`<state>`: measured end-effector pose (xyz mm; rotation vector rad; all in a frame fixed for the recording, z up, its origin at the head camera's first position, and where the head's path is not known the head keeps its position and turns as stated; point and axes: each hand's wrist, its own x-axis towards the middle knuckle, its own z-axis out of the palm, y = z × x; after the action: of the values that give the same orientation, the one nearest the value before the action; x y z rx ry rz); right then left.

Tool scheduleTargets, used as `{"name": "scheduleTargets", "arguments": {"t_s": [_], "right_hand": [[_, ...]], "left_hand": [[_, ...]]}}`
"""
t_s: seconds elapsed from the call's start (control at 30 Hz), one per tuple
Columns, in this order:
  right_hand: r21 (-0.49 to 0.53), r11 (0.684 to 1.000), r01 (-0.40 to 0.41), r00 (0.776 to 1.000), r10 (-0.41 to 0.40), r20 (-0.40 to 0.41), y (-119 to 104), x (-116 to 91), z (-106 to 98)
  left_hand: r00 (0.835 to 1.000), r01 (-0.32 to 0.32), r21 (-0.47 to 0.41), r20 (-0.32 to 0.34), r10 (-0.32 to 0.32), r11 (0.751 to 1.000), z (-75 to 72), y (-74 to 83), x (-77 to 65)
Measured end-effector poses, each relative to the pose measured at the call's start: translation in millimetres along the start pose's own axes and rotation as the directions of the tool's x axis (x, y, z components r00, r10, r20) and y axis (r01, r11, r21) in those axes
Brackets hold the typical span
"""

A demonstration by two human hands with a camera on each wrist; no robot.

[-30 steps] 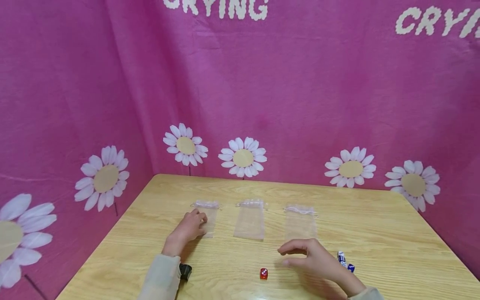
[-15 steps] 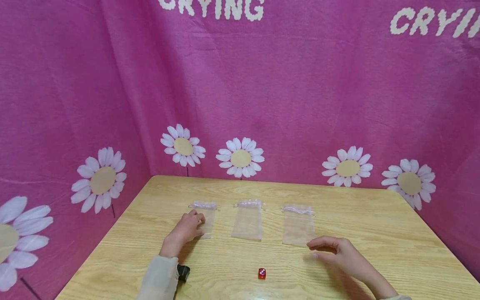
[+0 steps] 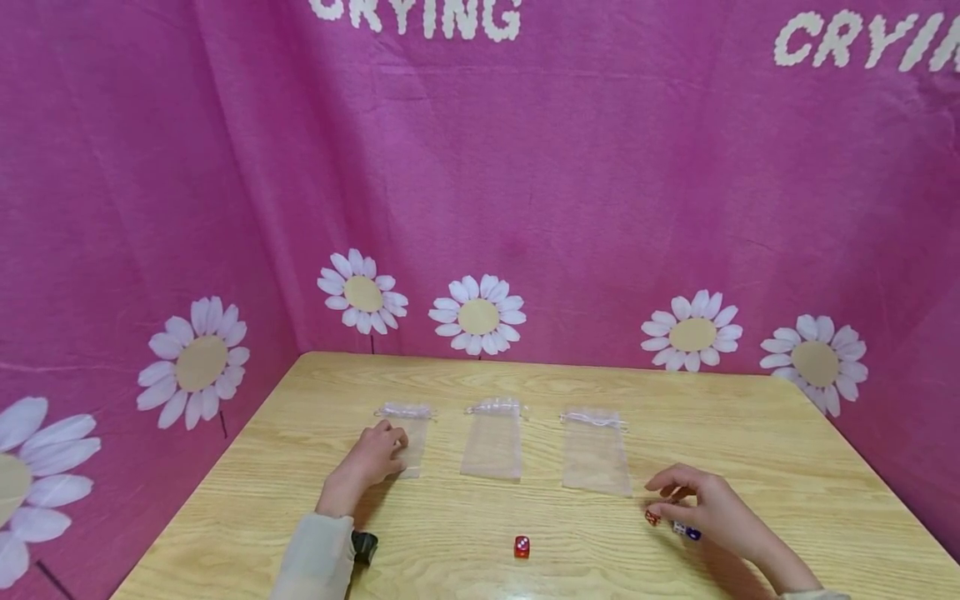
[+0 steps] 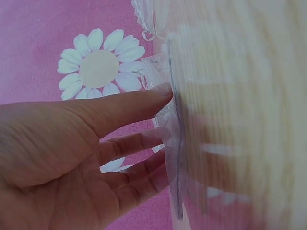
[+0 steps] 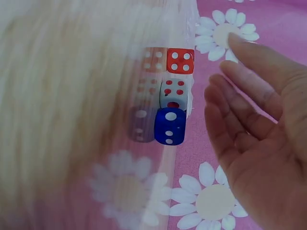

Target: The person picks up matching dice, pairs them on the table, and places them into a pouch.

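Note:
My left hand [image 3: 367, 462] rests its fingertips on the left sheer drawstring bag [image 3: 415, 433], lying flat on the table. In the left wrist view, the thumb and fingers touch the bag's thin mesh [image 4: 173, 143]. My right hand [image 3: 708, 504] hovers at the table's right side, fingers loosely bent and holding nothing. Close by its thumb are a red die [image 5: 180, 61], a white die [image 5: 173, 93] with red pips and a blue die [image 5: 170, 126], lined up in the right wrist view. From the head, the hand partly covers this group.
Two more sheer bags, a middle one [image 3: 491, 446] and a right one [image 3: 596, 458], lie in a row with the left bag. A lone red die [image 3: 522, 547] sits near the front middle of the wooden table [image 3: 450, 375]. A pink flowered curtain [image 3: 570, 208] hangs behind.
My right hand has moved right, from near the right bag's lower edge to over the dice group. The left hand has stayed on its bag. The head view has shifted slightly.

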<state>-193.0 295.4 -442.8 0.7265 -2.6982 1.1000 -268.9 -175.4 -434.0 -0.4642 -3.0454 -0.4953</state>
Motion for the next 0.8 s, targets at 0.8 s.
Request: {"name": "scheduleTargets", "arguments": {"t_s": [0.8], "right_hand": [[-0.278, 0.922, 0.267, 0.963, -0.262, 0.058, 14, 2, 4]], "left_hand": [[1.000, -0.013, -0.006, -0.018, 0.013, 1.000, -0.9, 1.8, -2.6]]}}
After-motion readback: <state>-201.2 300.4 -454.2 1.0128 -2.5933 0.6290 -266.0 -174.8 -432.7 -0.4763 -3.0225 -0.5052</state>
